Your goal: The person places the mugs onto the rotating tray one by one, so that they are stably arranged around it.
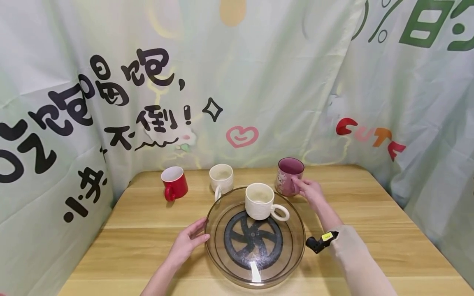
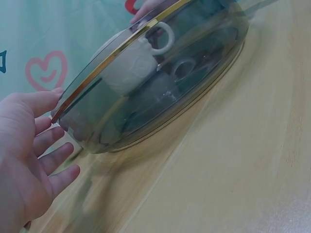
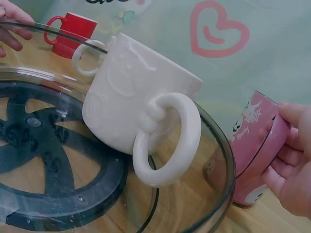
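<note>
A round, see-through brown turntable tray (image 1: 255, 279) with a black spoked base under it stands at the front of the table. In it, near the far rim, sits a cream mug (image 1: 258, 201) with a ring handle pointing right. My left hand (image 1: 189, 240) touches the tray's left rim, fingers loosely spread; the left wrist view shows the thumb (image 2: 46, 102) right at the rim. Just beyond the tray's far right rim is a purple mug (image 1: 285, 183) with a printed figure. My right hand (image 3: 296, 155) grips that mug by its handle (image 3: 273, 138).
A second cream mug (image 1: 221, 176) stands behind the tray, its handle close to the rim. Farther left is a red mug (image 1: 175, 183). The wooden table (image 1: 140, 234) backs onto a printed cloth curtain (image 1: 281, 94). A small black device (image 1: 320, 242) is on my right wrist.
</note>
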Available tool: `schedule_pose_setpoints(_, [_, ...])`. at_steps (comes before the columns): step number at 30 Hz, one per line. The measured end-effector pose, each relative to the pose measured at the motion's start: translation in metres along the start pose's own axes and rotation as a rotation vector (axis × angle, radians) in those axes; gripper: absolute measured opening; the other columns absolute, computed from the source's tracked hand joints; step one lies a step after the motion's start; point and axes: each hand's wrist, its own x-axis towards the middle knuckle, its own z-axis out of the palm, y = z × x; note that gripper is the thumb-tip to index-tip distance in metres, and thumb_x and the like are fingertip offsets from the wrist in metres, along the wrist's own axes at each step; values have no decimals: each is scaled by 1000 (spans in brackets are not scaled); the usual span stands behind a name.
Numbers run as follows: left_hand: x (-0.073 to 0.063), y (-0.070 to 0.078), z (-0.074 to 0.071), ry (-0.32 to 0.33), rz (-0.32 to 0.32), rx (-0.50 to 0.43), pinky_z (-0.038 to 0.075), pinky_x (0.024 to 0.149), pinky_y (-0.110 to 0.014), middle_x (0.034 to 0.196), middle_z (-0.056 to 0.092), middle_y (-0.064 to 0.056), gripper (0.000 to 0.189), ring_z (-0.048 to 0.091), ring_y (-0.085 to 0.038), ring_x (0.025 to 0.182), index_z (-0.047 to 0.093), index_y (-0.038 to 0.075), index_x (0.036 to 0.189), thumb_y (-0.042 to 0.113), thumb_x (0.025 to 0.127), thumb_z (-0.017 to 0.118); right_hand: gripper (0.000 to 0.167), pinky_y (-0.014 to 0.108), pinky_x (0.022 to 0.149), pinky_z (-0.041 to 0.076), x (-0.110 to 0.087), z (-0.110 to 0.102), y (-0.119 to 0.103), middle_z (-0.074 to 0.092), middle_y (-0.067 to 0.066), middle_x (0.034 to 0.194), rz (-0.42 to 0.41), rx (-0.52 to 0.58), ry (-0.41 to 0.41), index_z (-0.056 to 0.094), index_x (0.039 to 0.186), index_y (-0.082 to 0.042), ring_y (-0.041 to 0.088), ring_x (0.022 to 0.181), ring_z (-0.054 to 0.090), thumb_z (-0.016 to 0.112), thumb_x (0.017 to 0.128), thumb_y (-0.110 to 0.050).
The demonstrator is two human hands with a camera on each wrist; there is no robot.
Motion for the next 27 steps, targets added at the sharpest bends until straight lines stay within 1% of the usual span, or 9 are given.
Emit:
schedule_pose_setpoints(3, [1,1,-1,3,1,4,38,100,-43,133,48,-22,54,44,-36,123,47,-5,131,5,83,67,46,35,96,43,0,2,-2,61,6,102,-1,-76,-6,54,114,14,1,86,55,55,94,-28])
schedule_pose_setpoints(4, [1,1,-1,4,1,5,38,100,-44,133,48,-22,54,44,-36,123,47,-5,132,5,83,67,46,35,96,43,0,2,-3,63,4,100,-1,-82,-7,55,113,13,1,86,55,54,94,-29])
schedule_pose_setpoints(7, [1,0,-1,6,-1,5,38,100,-44,133,48,-22,54,44,-37,123,46,-5,132,5,83,67,42,26,88,46,1,2,-3,66,-3,90,-9,-60,-28,55,110,13,1,84,57,53,95,-27])
schedule_pose_setpoints(10, [1,-1,-1,4,-2,7,38,100,-45,133,47,-23,54,44,-37,123,46,-6,132,5,83,67,37,17,77,47,1,2,-3,66,-6,83,-14,-49,-36,58,105,10,1,81,57,53,95,-25])
schedule_pose_setpoints(12, [1,-1,-1,0,-3,6,37,100,-45,133,47,-23,55,44,-37,123,46,-6,132,5,83,67,33,16,74,47,0,2,-3,65,-6,80,-14,-46,-39,59,101,8,2,78,58,53,95,-24])
schedule_pose_setpoints(17, [2,-1,-1,-4,-8,-7,37,101,-44,133,47,-22,55,43,-37,123,47,-5,131,6,82,68,26,18,74,48,0,1,-2,63,-5,71,-16,-58,-33,60,81,-1,4,75,59,56,94,-23])
schedule_pose_setpoints(21, [2,-2,-1,-1,-9,-5,36,101,-44,133,48,-22,55,43,-37,123,47,-5,131,6,82,68,26,20,75,47,-1,2,-1,64,-7,70,-24,-64,-21,58,69,-9,4,76,59,59,92,-21])
schedule_pose_setpoints(24, [2,-2,-1,6,-8,7,36,101,-45,133,48,-22,54,44,-37,123,47,-6,131,6,82,68,27,20,75,47,-2,4,0,64,-8,69,-38,-53,-7,57,67,-10,3,74,59,59,92,-19])
schedule_pose_setpoints(27, [2,-3,-1,13,-13,14,35,102,-46,132,48,-23,54,44,-38,122,47,-7,129,6,82,68,24,19,72,47,-3,7,-1,64,-8,67,-46,-42,21,60,69,-9,2,72,59,59,92,-18])
